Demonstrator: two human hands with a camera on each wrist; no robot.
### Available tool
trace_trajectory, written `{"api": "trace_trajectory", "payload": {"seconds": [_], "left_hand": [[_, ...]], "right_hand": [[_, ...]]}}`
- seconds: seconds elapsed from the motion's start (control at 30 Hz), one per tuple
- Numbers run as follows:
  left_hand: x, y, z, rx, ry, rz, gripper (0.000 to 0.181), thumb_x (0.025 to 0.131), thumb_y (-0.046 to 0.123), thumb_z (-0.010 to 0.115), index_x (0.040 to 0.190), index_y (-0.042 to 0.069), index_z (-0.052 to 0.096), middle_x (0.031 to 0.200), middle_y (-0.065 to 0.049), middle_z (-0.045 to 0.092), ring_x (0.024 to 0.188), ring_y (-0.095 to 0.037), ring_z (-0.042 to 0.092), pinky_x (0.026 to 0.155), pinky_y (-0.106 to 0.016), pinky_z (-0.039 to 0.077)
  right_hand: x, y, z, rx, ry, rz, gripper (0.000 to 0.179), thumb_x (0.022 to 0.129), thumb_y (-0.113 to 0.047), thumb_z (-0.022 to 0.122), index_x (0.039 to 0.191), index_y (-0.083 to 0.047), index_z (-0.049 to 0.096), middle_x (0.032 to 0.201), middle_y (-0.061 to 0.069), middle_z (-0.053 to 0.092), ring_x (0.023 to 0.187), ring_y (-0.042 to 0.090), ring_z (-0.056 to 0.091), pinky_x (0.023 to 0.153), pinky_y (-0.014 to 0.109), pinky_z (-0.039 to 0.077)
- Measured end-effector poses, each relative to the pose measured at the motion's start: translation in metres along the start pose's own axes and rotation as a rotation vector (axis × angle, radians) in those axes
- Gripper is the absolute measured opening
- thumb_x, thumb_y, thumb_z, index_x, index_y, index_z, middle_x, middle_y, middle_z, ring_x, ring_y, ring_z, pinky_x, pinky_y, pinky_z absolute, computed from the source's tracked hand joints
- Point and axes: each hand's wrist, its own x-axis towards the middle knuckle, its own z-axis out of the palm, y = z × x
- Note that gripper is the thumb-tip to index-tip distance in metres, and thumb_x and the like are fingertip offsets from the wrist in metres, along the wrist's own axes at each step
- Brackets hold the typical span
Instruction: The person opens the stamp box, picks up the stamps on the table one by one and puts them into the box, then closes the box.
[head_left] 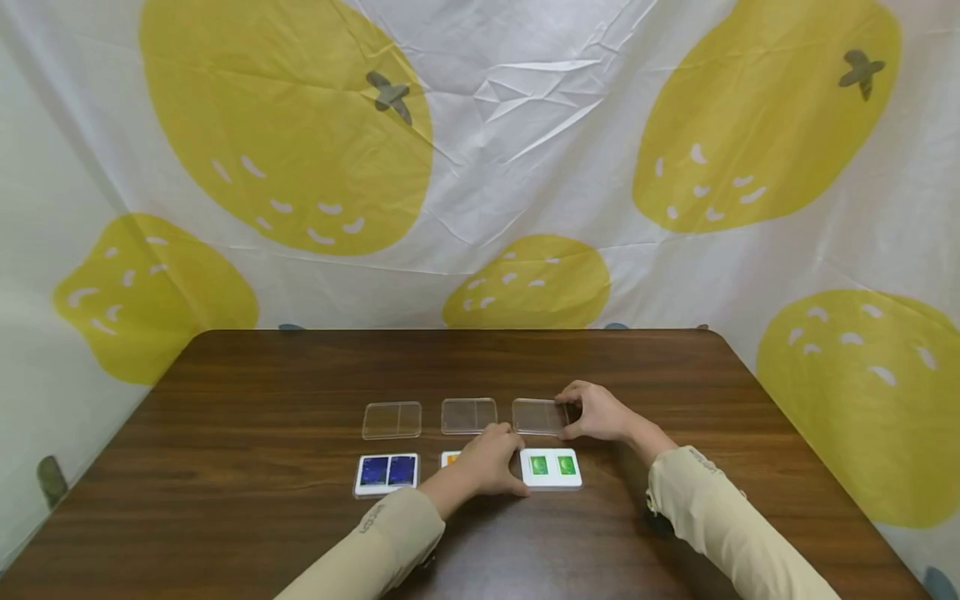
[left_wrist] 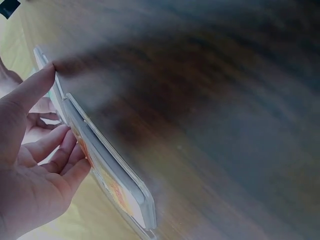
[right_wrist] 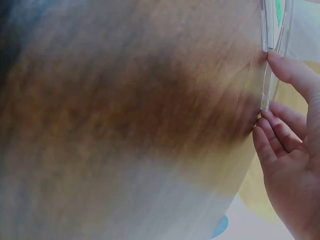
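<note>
My left hand [head_left: 487, 462] holds the left end of a white card case with two green pictures [head_left: 552, 468], thumb at its near edge and fingers toward its far edge. Under that hand, partly hidden, lies an orange-pictured case [left_wrist: 117, 192]. At the front row's left end is a case with two dark blue pictures [head_left: 387, 472]. In the back row, my right hand [head_left: 600, 414] grips the right end of a clear plastic lid [head_left: 536, 417] between thumb and fingers; the right wrist view shows the thumb [right_wrist: 290, 72] at one corner.
Two more clear plastic lids, a middle one [head_left: 467, 415] and a left one [head_left: 392, 420], lie flat in the back row. All rest on a dark brown wooden table [head_left: 247, 517]. Behind it hangs a white cloth [head_left: 495, 175] printed with yellow fruit.
</note>
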Motion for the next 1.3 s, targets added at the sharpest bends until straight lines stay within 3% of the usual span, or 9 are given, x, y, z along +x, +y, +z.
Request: {"api": "trace_trajectory", "payload": {"seconds": [0.2, 0.47, 0.67, 0.9, 1.3], "left_hand": [[0.0, -0.002, 0.001, 0.003, 0.008, 0.003, 0.048, 0.06, 0.039, 0.081, 0.093, 0.009, 0.063, 0.087, 0.001, 0.052, 0.086, -0.016, 0.049, 0.069, -0.024, 0.044], [-0.002, -0.003, 0.002, 0.004, 0.033, -0.002, 0.05, 0.059, 0.04, 0.081, 0.094, 0.009, 0.063, 0.084, 0.002, 0.05, 0.083, -0.014, 0.047, 0.067, -0.023, 0.042], [-0.005, -0.003, 0.002, 0.019, 0.031, -0.018, 0.051, 0.06, 0.043, 0.08, 0.094, 0.009, 0.063, 0.084, 0.002, 0.05, 0.082, -0.014, 0.046, 0.065, -0.024, 0.042], [-0.009, -0.005, 0.001, 0.008, 0.024, -0.009, 0.053, 0.061, 0.043, 0.079, 0.097, 0.007, 0.063, 0.087, 0.001, 0.05, 0.084, -0.014, 0.046, 0.07, -0.025, 0.043], [-0.012, -0.007, 0.001, -0.007, 0.062, 0.021, 0.053, 0.062, 0.04, 0.079, 0.099, 0.006, 0.063, 0.089, 0.0, 0.052, 0.085, -0.015, 0.047, 0.073, -0.025, 0.043]], "right_hand": [[-0.002, 0.001, 0.0, 0.021, 0.018, 0.015, 0.048, 0.062, -0.023, 0.079, 0.101, 0.0, 0.064, 0.094, 0.005, 0.061, 0.085, 0.019, 0.056, 0.073, 0.032, 0.046], [-0.019, 0.004, -0.004, 0.078, 0.056, 0.058, 0.045, 0.063, -0.023, 0.079, 0.098, 0.001, 0.064, 0.092, 0.005, 0.06, 0.085, 0.019, 0.055, 0.075, 0.034, 0.048], [-0.036, 0.0, -0.004, 0.093, 0.062, 0.004, 0.044, 0.064, -0.023, 0.079, 0.098, -0.001, 0.063, 0.093, 0.004, 0.061, 0.085, 0.018, 0.056, 0.075, 0.031, 0.048], [-0.056, -0.018, -0.002, 0.147, 0.013, -0.052, 0.045, 0.064, -0.021, 0.079, 0.101, -0.002, 0.062, 0.098, 0.003, 0.06, 0.088, 0.018, 0.056, 0.077, 0.03, 0.048], [-0.061, -0.026, 0.007, 0.123, -0.022, -0.112, 0.046, 0.064, -0.022, 0.08, 0.102, -0.006, 0.062, 0.098, -0.002, 0.058, 0.088, 0.013, 0.054, 0.077, 0.027, 0.046]]}}
